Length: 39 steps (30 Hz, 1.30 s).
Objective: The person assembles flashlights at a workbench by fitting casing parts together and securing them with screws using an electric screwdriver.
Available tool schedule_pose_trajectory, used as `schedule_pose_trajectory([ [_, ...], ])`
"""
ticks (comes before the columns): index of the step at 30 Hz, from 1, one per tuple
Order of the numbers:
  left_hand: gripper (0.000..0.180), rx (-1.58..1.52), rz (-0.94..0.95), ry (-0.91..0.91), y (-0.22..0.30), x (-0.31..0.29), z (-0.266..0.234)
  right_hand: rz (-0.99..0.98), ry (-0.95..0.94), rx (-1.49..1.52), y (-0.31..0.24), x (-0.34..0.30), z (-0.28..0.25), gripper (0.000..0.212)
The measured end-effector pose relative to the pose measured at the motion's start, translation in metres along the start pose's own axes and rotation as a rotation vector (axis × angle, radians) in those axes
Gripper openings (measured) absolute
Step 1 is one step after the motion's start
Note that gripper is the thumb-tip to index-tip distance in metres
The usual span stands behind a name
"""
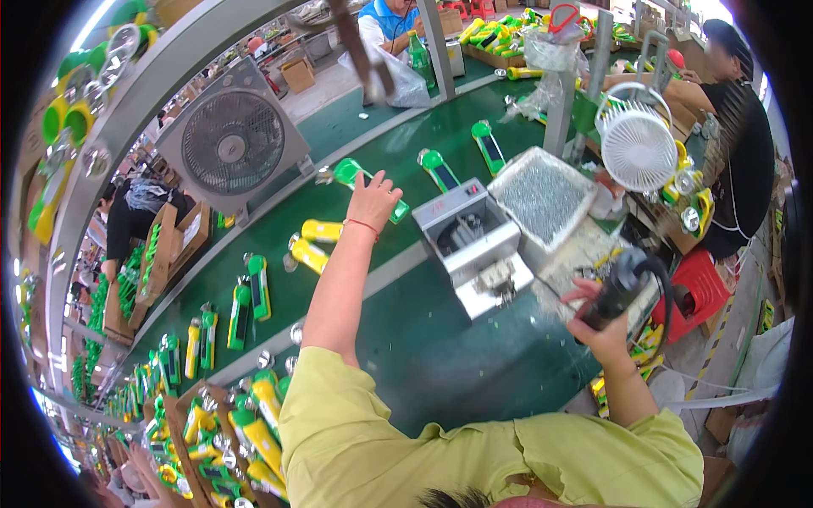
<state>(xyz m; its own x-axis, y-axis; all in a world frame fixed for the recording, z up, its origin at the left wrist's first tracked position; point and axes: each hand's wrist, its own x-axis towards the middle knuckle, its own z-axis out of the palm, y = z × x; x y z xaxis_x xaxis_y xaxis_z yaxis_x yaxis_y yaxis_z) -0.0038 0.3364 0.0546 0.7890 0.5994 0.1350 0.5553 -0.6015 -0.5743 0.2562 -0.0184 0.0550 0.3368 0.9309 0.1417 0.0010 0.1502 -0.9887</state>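
Many torches | green conveyor belt | box fan | crowded factory floor

a long green conveyor belt runs from the lower left to the upper right of the frame, under a grey metal frame that curves across the upper left. a grey box fan stands at the belt's far edge, upper left of centre. a small white fan sits at upper right, a red stool below it.
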Motion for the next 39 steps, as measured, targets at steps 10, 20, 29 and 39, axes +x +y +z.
schedule_pose_trajectory([
  [10,0.060,-0.317,0.397,0.156,0.054,0.131,0.075,0.049,0.027,-0.030,0.016,0.027,-0.015,0.065],
  [20,0.040,-0.291,-0.195,0.363,-0.046,-0.069,-0.018,-0.083,-0.041,-0.074,0.030,0.032,-0.011,0.068],
  [29,0.024,-0.060,-0.113,-0.370,-0.029,-0.380,-0.107,-0.089,-0.203,0.015,0.032,0.034,0.029,0.063],
  [39,0.108,-0.236,-0.292,-0.464,-0.078,-0.218,-0.054,-0.111,-0.194,0.028,0.021,0.025,0.043,0.063],
])
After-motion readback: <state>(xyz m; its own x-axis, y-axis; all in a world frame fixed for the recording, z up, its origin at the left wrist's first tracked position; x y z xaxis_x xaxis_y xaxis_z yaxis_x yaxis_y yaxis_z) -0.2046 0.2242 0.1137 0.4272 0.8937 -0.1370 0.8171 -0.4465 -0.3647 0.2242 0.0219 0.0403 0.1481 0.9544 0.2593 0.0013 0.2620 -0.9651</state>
